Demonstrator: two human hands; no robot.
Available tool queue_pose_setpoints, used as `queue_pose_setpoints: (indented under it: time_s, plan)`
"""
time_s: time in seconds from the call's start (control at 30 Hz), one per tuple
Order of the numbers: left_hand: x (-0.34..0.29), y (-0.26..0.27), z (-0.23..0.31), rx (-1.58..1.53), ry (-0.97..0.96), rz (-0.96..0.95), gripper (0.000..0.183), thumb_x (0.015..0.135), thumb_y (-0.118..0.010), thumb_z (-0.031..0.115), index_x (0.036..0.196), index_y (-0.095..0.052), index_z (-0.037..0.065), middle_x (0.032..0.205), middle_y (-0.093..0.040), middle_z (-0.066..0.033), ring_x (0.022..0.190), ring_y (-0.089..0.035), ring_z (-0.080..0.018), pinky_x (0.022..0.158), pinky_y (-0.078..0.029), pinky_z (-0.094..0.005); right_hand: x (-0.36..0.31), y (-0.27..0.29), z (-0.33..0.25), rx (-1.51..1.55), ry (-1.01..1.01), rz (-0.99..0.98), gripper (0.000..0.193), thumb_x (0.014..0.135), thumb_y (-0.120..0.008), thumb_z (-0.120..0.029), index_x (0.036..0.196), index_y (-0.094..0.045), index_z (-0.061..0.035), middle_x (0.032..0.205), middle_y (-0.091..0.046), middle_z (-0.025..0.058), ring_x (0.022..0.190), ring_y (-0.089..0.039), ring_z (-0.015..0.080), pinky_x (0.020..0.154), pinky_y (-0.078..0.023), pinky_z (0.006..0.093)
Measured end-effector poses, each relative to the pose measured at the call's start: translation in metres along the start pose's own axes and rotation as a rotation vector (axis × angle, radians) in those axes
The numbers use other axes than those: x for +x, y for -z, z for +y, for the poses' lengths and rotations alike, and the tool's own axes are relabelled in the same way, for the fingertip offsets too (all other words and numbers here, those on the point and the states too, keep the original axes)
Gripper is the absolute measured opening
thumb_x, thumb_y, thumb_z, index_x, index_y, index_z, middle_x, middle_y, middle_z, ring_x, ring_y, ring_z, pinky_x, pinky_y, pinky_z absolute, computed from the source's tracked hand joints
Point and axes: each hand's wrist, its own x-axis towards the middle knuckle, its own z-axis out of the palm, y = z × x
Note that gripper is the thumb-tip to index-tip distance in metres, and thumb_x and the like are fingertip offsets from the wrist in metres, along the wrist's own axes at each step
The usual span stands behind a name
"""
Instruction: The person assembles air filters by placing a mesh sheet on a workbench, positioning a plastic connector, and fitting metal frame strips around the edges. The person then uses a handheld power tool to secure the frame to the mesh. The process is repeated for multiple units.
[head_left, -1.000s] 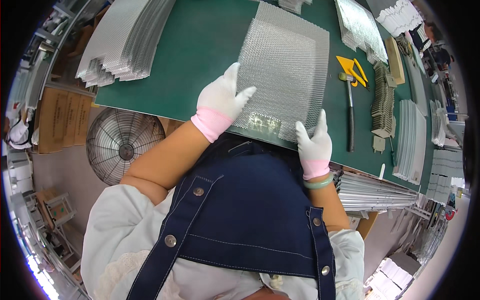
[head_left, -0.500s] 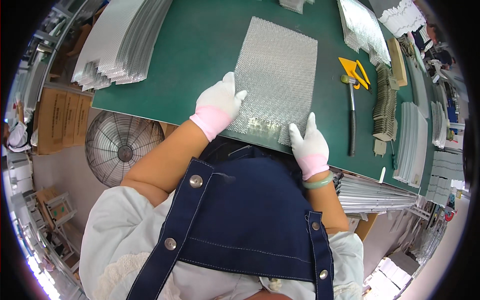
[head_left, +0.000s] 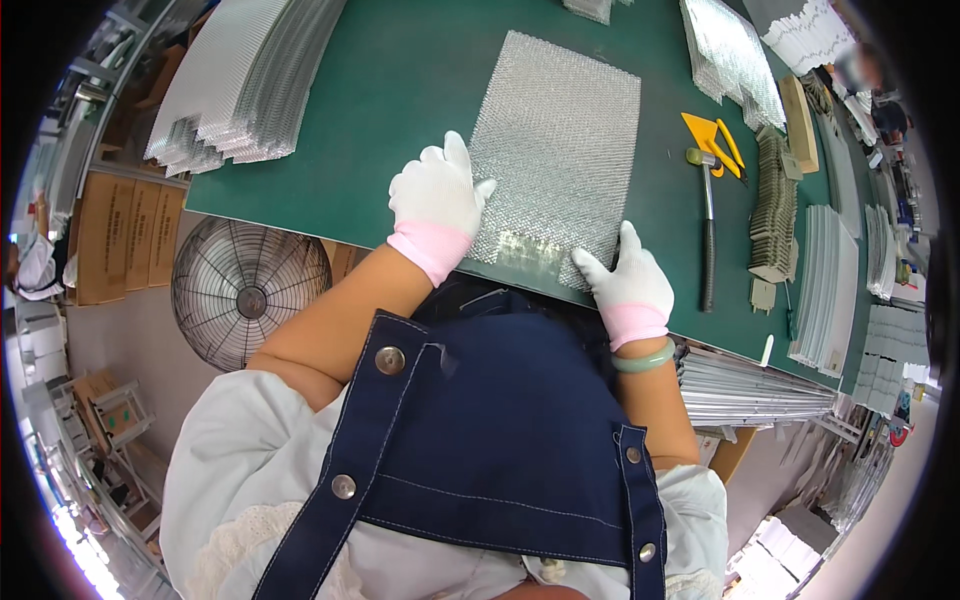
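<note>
A silvery mesh-like honeycomb sheet [head_left: 560, 140] lies flat on the green tabletop [head_left: 400, 80], with a notch in its near edge. My left hand [head_left: 435, 200], in a white glove with a pink cuff, rests at the sheet's left edge. Its thumb touches the sheet, while the index finger stretches along the side and the other fingers bend slightly. At the near right corner is my right hand [head_left: 632, 285], gloved likewise, with thumb and index finger spread around that corner. Neither hand grips anything that I can see.
A mallet [head_left: 707, 230] with a black handle lies right of the sheet, near yellow-handled pliers [head_left: 728, 150] and a yellow scraper [head_left: 697, 132]. Stacked honeycomb sheets [head_left: 240, 80] stand at the far left. Several grey pieces [head_left: 772, 205] line the right. A fan [head_left: 250, 292] stands below the table's left edge.
My left hand has moved slightly away from me along the sheet's edge, and its fingers have straightened more. The right hand has shifted a little rightward. A blurred person has appeared at the far right.
</note>
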Motion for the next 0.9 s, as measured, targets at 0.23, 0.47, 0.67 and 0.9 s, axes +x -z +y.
queue_pose_setpoints:
  time_s: [0.23,0.47,0.67,0.9]
  plan:
    - [0.012,0.0,-0.017,-0.242,-0.09,-0.189,0.06,0.079,-0.076,0.043,0.116,-0.054,0.0,0.098,-0.063,-0.0225,0.096,-0.065,-0.0401,0.086,-0.053,-0.045,0.011,-0.027,0.016,0.141,0.121,0.16,0.083,0.08,-0.074,-0.052,0.135,-0.049,0.0038,0.114,-0.066,0.0235,0.107,-0.064,0.0394,0.091,-0.052,0.0438]
    - [-0.005,0.034,0.006,0.113,-0.121,-0.116,0.083,0.064,-0.086,0.048,0.122,-0.05,0.002,0.113,-0.06,-0.0172,0.099,-0.064,-0.0382,0.085,-0.053,-0.0449,0.002,-0.007,-0.008,-0.048,0.085,0.229,0.046,0.083,-0.074,-0.044,0.099,-0.057,-0.0045,0.091,-0.064,0.0166,0.091,-0.067,0.0355,0.077,-0.055,0.0446]
    - [-0.048,0.018,-0.005,-0.075,-0.481,-0.332,0.036,0.086,-0.068,0.027,0.11,-0.061,0.0,0.114,-0.06,-0.0138,0.104,-0.06,-0.0323,0.082,-0.051,-0.0441,-0.028,-0.042,0.013,-0.006,0.676,0.424,0.025,0.085,-0.068,-0.03,0.092,-0.061,-0.0071,0.082,-0.057,0.0096,0.072,-0.06,0.0297,0.061,-0.05,0.0412]
    - [-0.08,0.001,-0.005,0.013,-0.627,-0.027,0.043,0.081,-0.071,0.03,0.107,-0.061,-0.003,0.098,-0.057,-0.0128,0.091,-0.057,-0.0313,0.078,-0.044,-0.0439,-0.012,-0.031,0.04,0.255,0.763,0.35,0.038,0.085,-0.069,-0.039,0.1,-0.068,-0.0041,0.096,-0.065,0.0114,0.089,-0.062,0.0305,0.077,-0.05,0.0425]
